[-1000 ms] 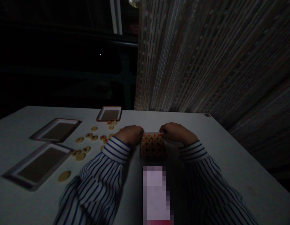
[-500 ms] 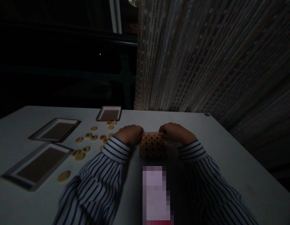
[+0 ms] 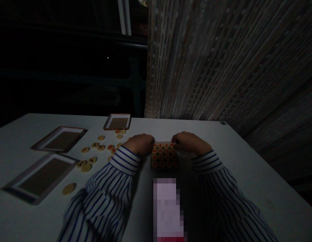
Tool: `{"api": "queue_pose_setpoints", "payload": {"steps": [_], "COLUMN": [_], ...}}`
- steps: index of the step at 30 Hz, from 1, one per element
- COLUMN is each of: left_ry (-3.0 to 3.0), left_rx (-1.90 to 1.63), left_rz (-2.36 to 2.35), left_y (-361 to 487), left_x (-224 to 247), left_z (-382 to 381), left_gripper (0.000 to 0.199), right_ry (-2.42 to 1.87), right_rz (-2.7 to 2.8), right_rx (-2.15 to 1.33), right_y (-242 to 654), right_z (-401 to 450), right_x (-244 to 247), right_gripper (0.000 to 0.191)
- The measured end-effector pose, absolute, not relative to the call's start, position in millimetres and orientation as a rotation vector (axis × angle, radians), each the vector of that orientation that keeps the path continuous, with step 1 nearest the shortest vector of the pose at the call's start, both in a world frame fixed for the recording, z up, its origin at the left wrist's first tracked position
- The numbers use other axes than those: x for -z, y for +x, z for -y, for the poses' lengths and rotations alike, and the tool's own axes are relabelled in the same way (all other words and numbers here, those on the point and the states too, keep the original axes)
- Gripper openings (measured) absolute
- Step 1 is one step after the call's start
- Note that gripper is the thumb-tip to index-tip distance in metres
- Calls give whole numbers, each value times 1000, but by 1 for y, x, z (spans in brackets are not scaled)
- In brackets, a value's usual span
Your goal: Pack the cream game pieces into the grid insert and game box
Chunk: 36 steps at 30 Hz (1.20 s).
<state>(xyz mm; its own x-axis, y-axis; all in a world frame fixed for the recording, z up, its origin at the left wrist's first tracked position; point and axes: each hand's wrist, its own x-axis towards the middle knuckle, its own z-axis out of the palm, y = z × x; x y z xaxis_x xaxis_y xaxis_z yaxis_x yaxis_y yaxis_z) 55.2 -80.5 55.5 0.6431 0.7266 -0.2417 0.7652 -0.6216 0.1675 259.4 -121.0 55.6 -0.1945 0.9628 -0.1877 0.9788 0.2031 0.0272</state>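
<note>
Between my hands on the white table (image 3: 236, 168) is a small box (image 3: 151, 165) packed with rows of xiangqi pieces (image 3: 165, 154), round and pale with red characters. My left hand (image 3: 142, 144) is closed at the box's far left corner, fingers curled and mostly hidden behind the knuckles. At the far right corner my right hand (image 3: 188, 143) is closed too, thumb and fingertips drawn together against the box edge. The dim light hides the exact fingertip contact.
Loose xiangqi pieces (image 3: 86, 168) are scattered left of my left arm. Three shallow open trays lie beyond them: a near one (image 3: 34, 201), a middle one (image 3: 67, 149) and a far one (image 3: 116, 129). A string curtain (image 3: 186, 67) hangs behind the table.
</note>
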Motion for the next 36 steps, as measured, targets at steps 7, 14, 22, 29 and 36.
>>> {"api": "queue_pose_setpoints", "payload": {"steps": [7, 14, 22, 29, 36], "left_ry": [2606, 2607, 2591, 2611, 2597], "left_rx": [206, 195, 159, 125, 133], "left_rz": [-1192, -1193, -1184, -1176, -1167], "left_y": [55, 55, 55, 54, 55], "left_x": [-53, -52, -53, -50, -49], "left_z": [79, 78, 79, 78, 76], "left_gripper": [32, 32, 32, 31, 30], "right_ry": [1848, 1874, 1855, 1864, 1888], "right_rz": [-2349, -2298, -2323, -2335, -2372], "right_rx": [120, 146, 124, 127, 122], "right_y": [262, 260, 261, 264, 265], "right_z": [120, 120, 120, 121, 121], "right_x": [-52, -54, -53, -53, -54], "right_gripper": [28, 30, 28, 28, 26]}}
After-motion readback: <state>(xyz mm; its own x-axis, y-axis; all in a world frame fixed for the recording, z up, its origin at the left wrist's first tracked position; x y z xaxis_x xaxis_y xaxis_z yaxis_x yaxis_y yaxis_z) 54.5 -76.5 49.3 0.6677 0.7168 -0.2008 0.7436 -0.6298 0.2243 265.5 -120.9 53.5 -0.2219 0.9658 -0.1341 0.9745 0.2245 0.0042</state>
